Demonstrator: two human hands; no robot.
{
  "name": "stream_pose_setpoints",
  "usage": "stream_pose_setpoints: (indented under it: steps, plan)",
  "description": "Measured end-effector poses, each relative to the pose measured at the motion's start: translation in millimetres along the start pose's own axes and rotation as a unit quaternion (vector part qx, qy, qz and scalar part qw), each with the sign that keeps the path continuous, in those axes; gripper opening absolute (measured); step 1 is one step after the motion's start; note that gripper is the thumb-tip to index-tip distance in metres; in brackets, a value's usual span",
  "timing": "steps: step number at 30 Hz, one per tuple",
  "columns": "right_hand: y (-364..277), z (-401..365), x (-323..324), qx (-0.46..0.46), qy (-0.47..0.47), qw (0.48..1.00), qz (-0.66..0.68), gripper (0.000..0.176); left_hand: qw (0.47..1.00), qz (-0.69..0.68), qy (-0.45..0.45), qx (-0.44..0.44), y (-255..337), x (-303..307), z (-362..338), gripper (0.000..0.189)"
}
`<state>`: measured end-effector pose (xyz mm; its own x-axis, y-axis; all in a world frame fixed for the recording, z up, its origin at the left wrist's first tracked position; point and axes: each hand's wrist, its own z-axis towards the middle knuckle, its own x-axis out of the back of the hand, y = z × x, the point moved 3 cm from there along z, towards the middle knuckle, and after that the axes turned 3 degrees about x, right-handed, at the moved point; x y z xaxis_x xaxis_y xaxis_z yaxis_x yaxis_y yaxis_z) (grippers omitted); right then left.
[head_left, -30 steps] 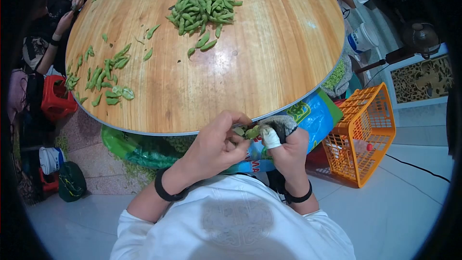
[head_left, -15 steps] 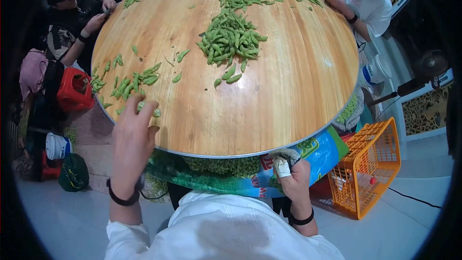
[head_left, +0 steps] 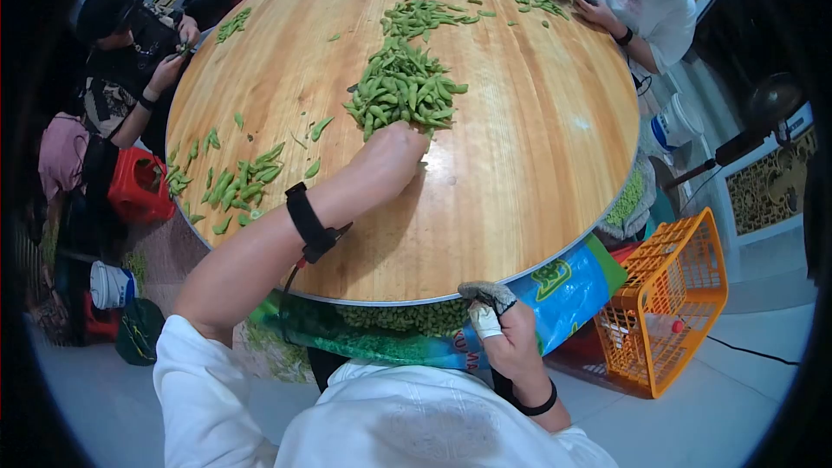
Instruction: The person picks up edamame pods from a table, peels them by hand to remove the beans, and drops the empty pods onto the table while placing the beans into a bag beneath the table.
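Green pods, left hand extended to them, right hand beside tabletop.

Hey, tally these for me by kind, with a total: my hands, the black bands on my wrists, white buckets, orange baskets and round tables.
Your hands, left hand and right hand: 2
Black wristbands on you: 2
White buckets: 2
Orange basket: 1
Round table: 1
Total: 8

A bare left hand, earlier above scattered green bean pods, has swung over the round, light-wood tabletop to the heaped green pods' near edge.
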<state>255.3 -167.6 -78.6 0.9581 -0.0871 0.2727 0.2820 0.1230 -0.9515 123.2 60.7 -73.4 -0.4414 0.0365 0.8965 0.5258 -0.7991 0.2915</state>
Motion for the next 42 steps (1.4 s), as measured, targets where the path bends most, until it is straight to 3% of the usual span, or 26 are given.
stream_pose_setpoints:
  steps: [1, 3, 4, 5, 6, 7, 10, 11, 13, 18, 21, 23, 30, 32, 33, 35, 39, 40, 41, 42]
  plan:
    - [0.5, 0.0, 1.2, -0.016, 0.004, 1.000, 0.011, 0.020, 1.000, -0.001, -0.004, -0.003, 7.6, 6.9, -0.5, 0.010]
    - [1.8, 2.7, 4.1, -0.034, 0.013, 0.999, 0.024, 0.021, 0.949, -0.191, -0.149, 0.203, 23.1, 27.2, -4.1, 0.013]
    - [2.2, 3.6, 6.0, -0.036, 0.020, 0.998, 0.053, 0.023, 0.948, -0.192, -0.155, 0.200, 32.7, 33.0, -8.6, 0.013]
    - [2.2, 5.2, 8.6, -0.037, 0.027, 0.996, 0.081, 0.025, 0.863, -0.389, -0.153, 0.283, 39.6, 34.4, -17.0, 0.011]
    - [-0.3, 8.6, 9.0, -0.055, 0.024, 0.991, 0.121, 0.026, 0.732, -0.565, -0.144, 0.353, 46.9, 30.7, -26.1, 0.010]
    - [-2.0, 11.5, 9.3, -0.060, 0.030, 0.990, 0.121, 0.026, 0.730, -0.567, -0.151, 0.352, 53.1, 25.7, -34.1, 0.010]
    - [-3.2, 18.8, 4.3, -0.078, 0.019, 0.974, 0.214, 0.023, 0.542, -0.751, -0.050, 0.373, 74.8, 13.1, -56.6, 0.008]
    - [-1.7, 19.5, 3.5, -0.084, 0.022, 0.973, 0.213, 0.023, 0.538, -0.753, -0.055, 0.376, 81.8, 6.8, -62.9, 0.008]
    - [1.3, 22.0, 1.3, -0.086, 0.010, 0.971, 0.221, 0.023, 0.481, -0.796, -0.009, 0.366, 90.5, -4.7, -73.2, 0.007]
    - [3.6, 23.2, -1.0, -0.107, -0.010, 0.975, 0.194, 0.016, 0.477, -0.797, -0.008, 0.371, 104.7, -22.5, -82.1, 0.006]
    - [3.1, 22.3, 0.4, -0.073, -0.005, 0.987, 0.141, 0.013, 0.485, -0.795, 0.001, 0.366, 107.6, -22.8, -83.6, 0.006]
    - [4.0, 20.0, 0.7, -0.056, -0.025, 0.995, 0.084, 0.014, 0.554, -0.737, 0.033, 0.386, 108.5, -20.0, -83.0, 0.005]
    - [-2.8, 20.9, 0.7, -0.007, 0.008, 1.000, 0.003, 0.013, 0.615, -0.703, 0.058, 0.353, 114.3, -14.6, -81.8, 0.007]
    - [-0.5, 20.7, -0.1, -0.078, 0.009, 0.988, 0.134, 0.013, 0.663, -0.671, 0.063, 0.325, 112.6, -13.7, -82.0, 0.007]
    - [-0.7, 20.7, 2.3, -0.078, 0.010, 0.988, 0.133, 0.013, 0.663, -0.672, 0.062, 0.325, 109.4, -15.8, -83.4, 0.007]
    - [5.8, 17.4, 2.3, -0.217, -0.047, 0.906, 0.360, 0.014, 0.736, -0.639, 0.050, 0.216, 105.8, -15.5, -83.8, 0.008]
    - [9.9, 16.3, 1.7, -0.232, -0.065, 0.877, 0.416, 0.015, 0.683, -0.685, -0.005, 0.253, 110.5, -13.8, -84.5, 0.008]
    - [2.9, 19.0, 2.8, -0.118, 0.000, 0.970, 0.213, 0.015, 0.631, -0.722, -0.012, 0.285, 112.0, -18.3, -86.3, 0.010]
    - [-6.7, 19.0, 3.4, 0.004, 0.064, 0.998, -0.005, 0.015, 0.574, -0.755, -0.020, 0.315, 114.3, -22.4, -87.9, 0.012]
    - [-7.7, 17.1, 0.5, 0.003, 0.064, 0.998, -0.007, 0.015, 0.573, -0.756, -0.019, 0.314, 118.5, -22.3, -87.3, 0.012]
